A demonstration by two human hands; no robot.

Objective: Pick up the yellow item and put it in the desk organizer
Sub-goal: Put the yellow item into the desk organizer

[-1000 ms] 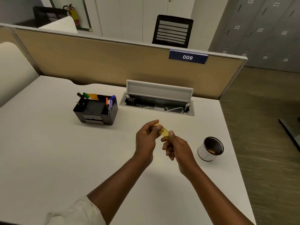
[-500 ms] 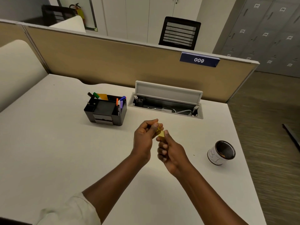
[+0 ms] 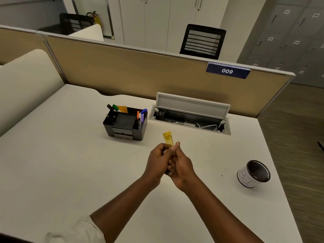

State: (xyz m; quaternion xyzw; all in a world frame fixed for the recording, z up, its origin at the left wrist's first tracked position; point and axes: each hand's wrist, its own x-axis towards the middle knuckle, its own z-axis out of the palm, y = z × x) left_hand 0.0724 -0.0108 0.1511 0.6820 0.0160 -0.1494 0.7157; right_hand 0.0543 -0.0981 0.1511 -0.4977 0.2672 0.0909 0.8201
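A small flat yellow item (image 3: 168,138) sticks up from between my two hands above the middle of the white desk (image 3: 52,163). My left hand (image 3: 157,161) and my right hand (image 3: 182,167) are pressed together, fingers closed around its lower end. The black desk organizer (image 3: 124,126) stands a short way beyond and to the left of my hands, holding several pens and a yellow-orange card at its back. Its middle compartment looks empty.
An open cable tray (image 3: 190,118) with a raised lid is sunk into the desk behind my hands. A white-sided mesh cup (image 3: 254,173) lies tipped at the right. A tan partition (image 3: 140,72) closes the desk's far side; the desk edge runs down the right.
My hands have closed together, and the yellow item now points upward above my fingers instead of lying between the two fingertips. The view has shifted, moving the organizer rightwards in frame.
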